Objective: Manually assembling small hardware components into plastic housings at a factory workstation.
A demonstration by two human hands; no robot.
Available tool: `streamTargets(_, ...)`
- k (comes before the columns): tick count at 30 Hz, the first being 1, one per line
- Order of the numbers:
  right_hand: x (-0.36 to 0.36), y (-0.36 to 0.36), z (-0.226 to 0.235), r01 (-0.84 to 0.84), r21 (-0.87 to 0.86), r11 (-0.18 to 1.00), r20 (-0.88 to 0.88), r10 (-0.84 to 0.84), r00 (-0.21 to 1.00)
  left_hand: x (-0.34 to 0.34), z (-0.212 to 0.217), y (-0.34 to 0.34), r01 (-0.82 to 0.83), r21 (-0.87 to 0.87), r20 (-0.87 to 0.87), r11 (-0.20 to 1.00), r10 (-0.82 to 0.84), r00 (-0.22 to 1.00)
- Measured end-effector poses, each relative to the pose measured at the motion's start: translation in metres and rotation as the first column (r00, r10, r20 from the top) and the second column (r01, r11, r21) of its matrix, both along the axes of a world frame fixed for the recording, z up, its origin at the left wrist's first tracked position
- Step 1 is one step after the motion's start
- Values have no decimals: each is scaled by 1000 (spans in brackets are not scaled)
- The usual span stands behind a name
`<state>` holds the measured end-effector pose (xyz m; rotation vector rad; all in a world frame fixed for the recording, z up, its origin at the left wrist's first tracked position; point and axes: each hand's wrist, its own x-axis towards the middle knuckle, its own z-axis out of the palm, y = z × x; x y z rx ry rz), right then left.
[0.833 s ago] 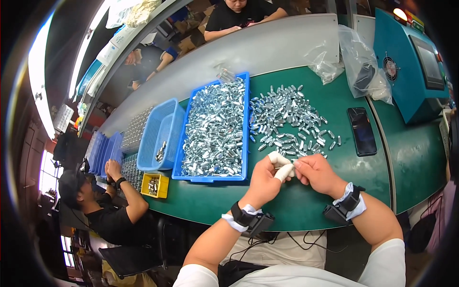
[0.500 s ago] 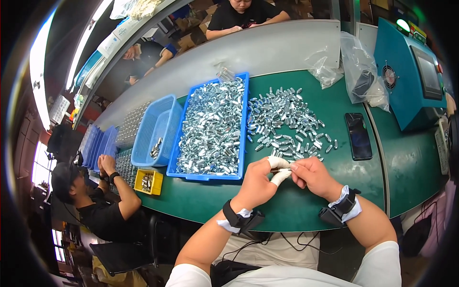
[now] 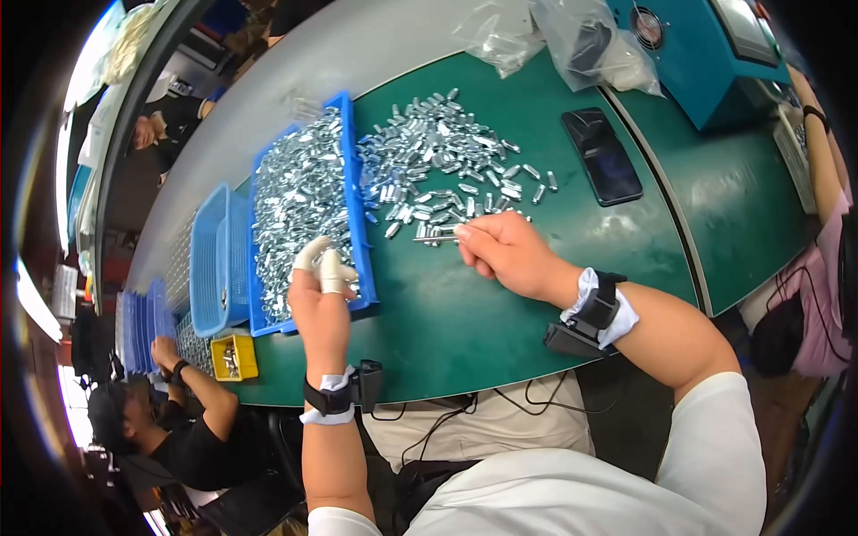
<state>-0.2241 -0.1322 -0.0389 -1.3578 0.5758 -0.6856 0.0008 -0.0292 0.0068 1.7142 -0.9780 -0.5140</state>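
Left hand (image 3: 320, 299) over the near rim of the blue tray (image 3: 357, 214) of metal parts (image 3: 299, 196), taped fingers (image 3: 332, 268) nearly closed; whether anything is pinched between them, cannot tell. Right hand (image 3: 509, 255) at the near edge of the loose pile (image 3: 438, 161) on the green tabletop (image 3: 465, 313), fingers curled, tips touching a thin metal pin (image 3: 435, 238). Risks: pin rolling away from a shallow pinch; parts knocked off the tray rim; pile scattered toward the phone (image 3: 601, 156) by a sweeping wrist.
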Motion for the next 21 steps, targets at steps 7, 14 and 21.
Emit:
streamTargets(7,2,1,-6,31,101,994,73,-39,997,-42,-17,-41,268,237,625,934,-358,694)
streamTargets(14,-5,6,-5,-16,59,998,9,16,1000,-41,-27,-45,264,303,492,916,-387,780)
streamTargets(21,0,2,-4,-7,88,996,36,3,999,-45,-15,-39,256,213,496,943,-330,803)
